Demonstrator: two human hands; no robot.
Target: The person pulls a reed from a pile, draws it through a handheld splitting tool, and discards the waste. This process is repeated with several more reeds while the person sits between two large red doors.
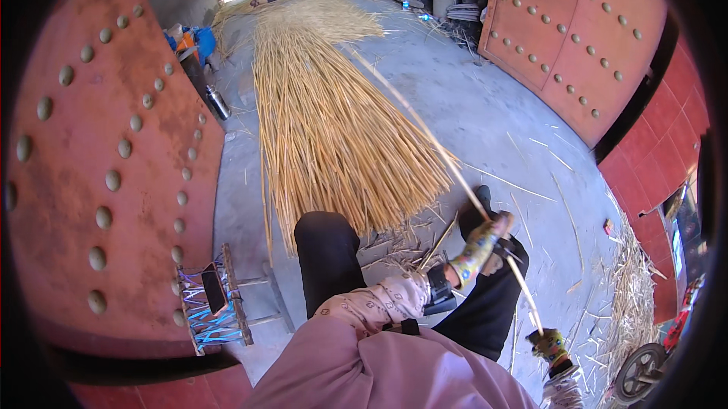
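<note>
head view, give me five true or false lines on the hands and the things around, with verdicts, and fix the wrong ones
1. Both hands, left and right, are on one long stalk. True.
2. The phone lies on the stalk pile. False: the phone lies on the stool.
3. The flask is left of the stalk pile. True.
4. The doors are smooth, without studs. False: both carry rows of round studs.
5. A wheel shows at lower right. True.
</note>
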